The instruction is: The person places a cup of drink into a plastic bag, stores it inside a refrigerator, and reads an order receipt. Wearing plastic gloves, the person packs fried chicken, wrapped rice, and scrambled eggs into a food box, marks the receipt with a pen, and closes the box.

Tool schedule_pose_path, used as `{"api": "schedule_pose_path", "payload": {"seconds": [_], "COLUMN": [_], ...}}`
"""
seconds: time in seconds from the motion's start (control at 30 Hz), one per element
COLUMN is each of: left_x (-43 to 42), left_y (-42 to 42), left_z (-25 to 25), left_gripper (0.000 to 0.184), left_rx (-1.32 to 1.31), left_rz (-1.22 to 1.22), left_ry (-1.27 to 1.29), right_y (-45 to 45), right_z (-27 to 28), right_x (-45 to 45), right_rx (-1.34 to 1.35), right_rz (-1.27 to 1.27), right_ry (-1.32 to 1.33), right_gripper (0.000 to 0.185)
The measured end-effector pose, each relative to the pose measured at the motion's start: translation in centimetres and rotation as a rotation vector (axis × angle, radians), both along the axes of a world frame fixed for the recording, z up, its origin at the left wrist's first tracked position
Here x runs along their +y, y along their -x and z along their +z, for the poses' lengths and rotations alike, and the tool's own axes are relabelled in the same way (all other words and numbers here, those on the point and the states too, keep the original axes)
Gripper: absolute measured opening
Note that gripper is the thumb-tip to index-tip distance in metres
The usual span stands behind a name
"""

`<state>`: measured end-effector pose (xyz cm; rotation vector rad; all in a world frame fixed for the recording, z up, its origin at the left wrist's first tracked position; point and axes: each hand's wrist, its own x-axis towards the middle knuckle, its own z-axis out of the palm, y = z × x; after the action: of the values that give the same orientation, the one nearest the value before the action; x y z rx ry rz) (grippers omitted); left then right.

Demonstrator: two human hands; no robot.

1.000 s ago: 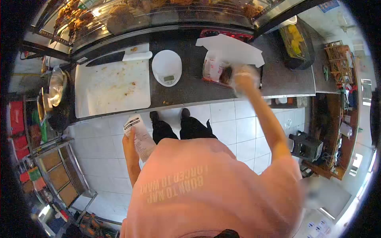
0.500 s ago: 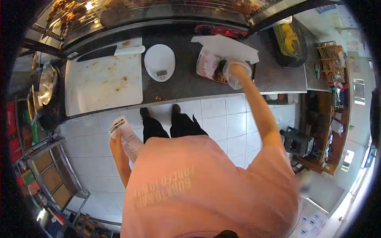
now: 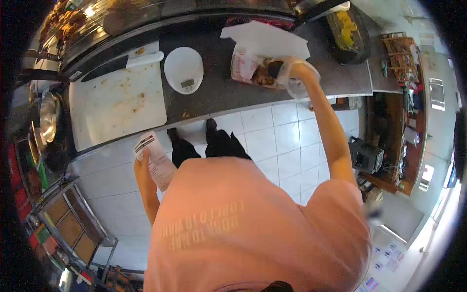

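Observation:
My left hand (image 3: 142, 167) is closed on a long printed paper receipt (image 3: 156, 158), held in front of my body at the left. My right hand (image 3: 302, 73) is at the right end of an open takeaway box (image 3: 235, 78) on the counter. Loose clear plastic (image 3: 296, 87) surrounds this hand; whether it is a glove, a bag or a container I cannot make out. Its fingers are hidden, with a dark shape beside them. Inside the box lie brown food pieces (image 3: 261, 75) and white paper with red print (image 3: 244, 65). The box's white lid (image 3: 267, 39) stands raised behind.
Left of the box are a white kitchen scale (image 3: 183, 68) and a stained white cutting board (image 3: 116, 107). A white-handled knife (image 3: 145, 59) lies along the board's far edge. A black tray of yellow pieces (image 3: 345, 31) sits at the right, with a lit food display (image 3: 160, 14) behind the counter.
The view has shifted, so the counter items appear further left and higher. My right hand is still at the box's right end, and the receipt remains in my left hand.

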<state>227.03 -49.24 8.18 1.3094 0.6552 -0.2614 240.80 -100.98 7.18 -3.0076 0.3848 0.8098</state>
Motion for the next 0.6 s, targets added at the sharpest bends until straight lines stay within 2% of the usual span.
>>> {"api": "schedule_pose_path", "payload": {"seconds": [0.03,0.07,0.13,0.17,0.23,0.33,0.4,0.47,0.53,0.6], "left_x": [-0.5,-0.8,-1.3,-1.2,-1.0,-0.7,-0.3,-0.3,-0.1,-0.3], "left_y": [-0.5,-0.6,-0.9,-0.9,-0.7,-0.3,0.0,0.3,0.3,0.0], "left_z": [-0.3,0.0,1.0,0.8,0.2,0.2,-0.5,-1.0,-0.8,-0.8], "left_gripper": [0.029,0.029,0.030,0.030,0.029,0.027,0.028,0.028,0.029,0.029], "left_rx": [-0.016,-0.003,0.028,0.033,0.036,0.023,0.048,0.072,0.081,0.119], "left_rz": [-0.002,0.016,0.034,0.019,-0.008,-0.046,-0.002,0.019,-0.008,-0.009], "left_ry": [0.022,0.018,0.000,-0.002,0.004,-0.101,-0.030,0.012,0.017,-0.013], "right_y": [-0.7,0.8,2.7,3.8,3.7,-0.1,-1.1,-0.1,1.4,1.6], "right_z": [1.6,8.0,8.9,5.4,3.8,3.3,2.9,9.1,11.3,11.9], "right_x": [-0.4,2.3,2.6,0.3,-0.8,0.4,1.3,3.6,4.6,4.1], "right_rx": [-0.004,-0.132,-0.365,-0.476,-0.491,-0.213,-0.006,-0.157,-0.252,-0.305], "right_rz": [-0.042,-0.091,-0.231,-0.309,-0.307,-0.061,0.080,-0.083,-0.153,-0.084], "right_ry": [-0.027,-0.152,-0.659,-1.032,-1.174,-0.487,-0.029,-0.199,-0.238,-0.131], "right_gripper": [0.038,0.041,0.042,0.040,0.040,0.044,0.047,0.047,0.047,0.048]}}
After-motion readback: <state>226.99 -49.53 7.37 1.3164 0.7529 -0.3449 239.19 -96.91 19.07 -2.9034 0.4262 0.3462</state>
